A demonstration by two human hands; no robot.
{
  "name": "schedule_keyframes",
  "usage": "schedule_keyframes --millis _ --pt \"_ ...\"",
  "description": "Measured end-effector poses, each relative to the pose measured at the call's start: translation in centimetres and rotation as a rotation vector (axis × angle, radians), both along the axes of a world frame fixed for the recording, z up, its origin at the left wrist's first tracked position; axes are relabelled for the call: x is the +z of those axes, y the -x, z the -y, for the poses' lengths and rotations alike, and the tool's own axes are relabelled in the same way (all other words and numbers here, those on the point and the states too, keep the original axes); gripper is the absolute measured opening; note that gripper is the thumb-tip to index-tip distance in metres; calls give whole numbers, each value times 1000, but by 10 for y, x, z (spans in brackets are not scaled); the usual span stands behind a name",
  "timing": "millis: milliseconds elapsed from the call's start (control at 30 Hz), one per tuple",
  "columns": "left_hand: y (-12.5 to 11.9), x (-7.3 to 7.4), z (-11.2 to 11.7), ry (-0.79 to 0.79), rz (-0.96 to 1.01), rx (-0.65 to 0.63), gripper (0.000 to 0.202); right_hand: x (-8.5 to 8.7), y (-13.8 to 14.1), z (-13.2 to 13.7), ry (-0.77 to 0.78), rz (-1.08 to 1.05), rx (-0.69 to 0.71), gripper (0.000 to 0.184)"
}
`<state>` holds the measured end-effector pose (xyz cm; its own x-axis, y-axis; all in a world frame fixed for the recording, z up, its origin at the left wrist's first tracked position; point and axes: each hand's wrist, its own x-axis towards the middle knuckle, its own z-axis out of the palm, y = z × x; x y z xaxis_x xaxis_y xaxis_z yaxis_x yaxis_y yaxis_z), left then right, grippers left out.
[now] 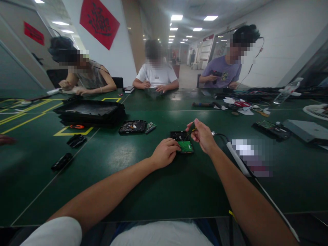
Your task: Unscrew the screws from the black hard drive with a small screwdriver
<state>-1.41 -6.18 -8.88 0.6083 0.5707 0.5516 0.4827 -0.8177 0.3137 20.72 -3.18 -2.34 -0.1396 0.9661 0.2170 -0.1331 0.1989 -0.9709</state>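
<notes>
A black hard drive (pixel 179 135) with a green circuit board (pixel 186 147) lies on the dark green table (pixel 143 184) in front of me. My left hand (pixel 165 152) is closed with its fingers pressed on the left edge of the drive and board. My right hand (pixel 202 136) hovers just right of the drive, fingers pinched round a small yellow-handled tool whose tip points at the drive. A cable runs off to the right from behind that hand.
Another opened drive (pixel 132 126) and a loose board (pixel 150 127) lie further left, beside a stack of black trays (pixel 89 112). Small black parts (pixel 62 161) sit at left. Three people work at the far side. Scissors (pixel 242 104), a drive (pixel 271 129) and a grey box (pixel 306 130) are at right.
</notes>
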Motion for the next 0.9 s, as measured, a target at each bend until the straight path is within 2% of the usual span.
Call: schedule_keyframes --millis 233,467,900 --pt "0 1 1 5 -9 4 30 0 -1 -1 9 -41 15 60" --pt "0 1 1 2 -4 0 30 1 -2 0 -46 4 7 45" --pt "-1 3 2 -13 21 -8 30 -1 -1 -3 2 -8 0 54"
